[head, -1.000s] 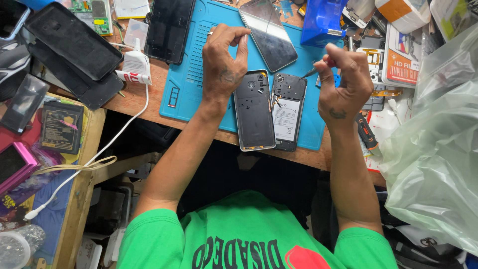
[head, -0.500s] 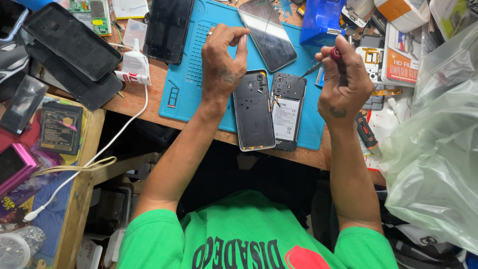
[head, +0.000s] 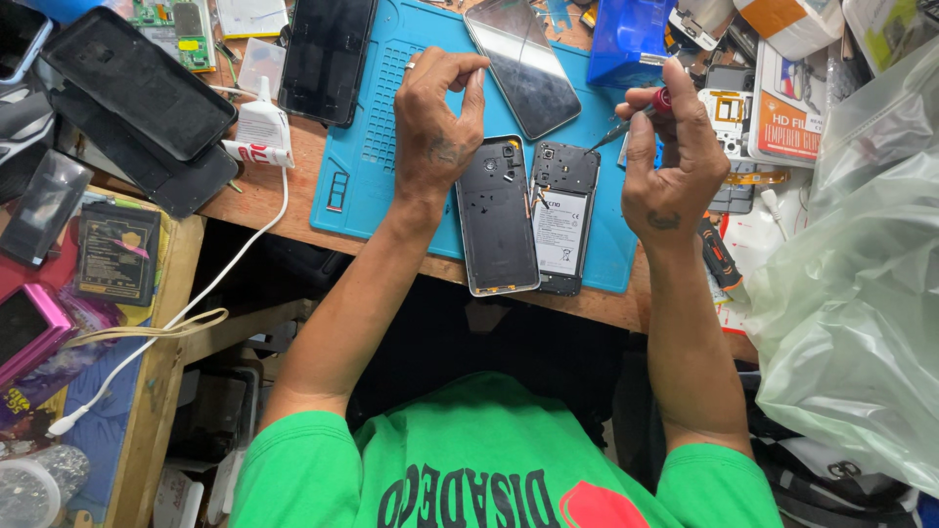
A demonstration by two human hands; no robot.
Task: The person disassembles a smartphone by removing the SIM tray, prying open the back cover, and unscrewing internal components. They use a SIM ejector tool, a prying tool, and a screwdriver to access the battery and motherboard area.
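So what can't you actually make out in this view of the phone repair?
- Head view: the screwdriver tip is too small to tell what it touches on the opened phone.
- Right hand covers most of the screwdriver's handle.
- Left hand hides the top edge of the back cover; whether its fingertips pinch anything is unclear.
- Glass panel is cut off by the top edge.

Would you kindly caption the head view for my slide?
Left hand above an opened phone on a blue mat; right hand grips a screwdriver.

A white glue tube (head: pixel 259 132) lies beside a black phone case (head: pixel 137 83) and clear plastic bag (head: pixel 861 323).
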